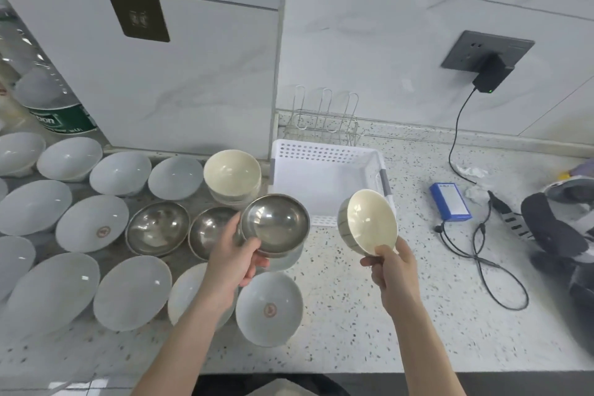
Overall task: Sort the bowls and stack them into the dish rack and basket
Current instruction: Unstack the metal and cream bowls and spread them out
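Hands are lifting two bowls up over the worktop (pixel 337 283).
Left hand (pixel 233 259) fingers are gripping the metal bowl (pixel 276 223); right hand (pixel 393 270) fingers are pinching the cream bowl (pixel 369 222). Next, I think, each is going into the white basket (pixel 324 170) or dish rack (pixel 324 119).

Bottle label (pixel 61 120) reads "bon" (partly hidden)

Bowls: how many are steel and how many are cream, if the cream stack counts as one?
Steel: 3. A steel bowl in the left hand, two steel bowls on the counter.
Cream: 2. A cream bowl in the right hand, the cream stack.
Total: 5
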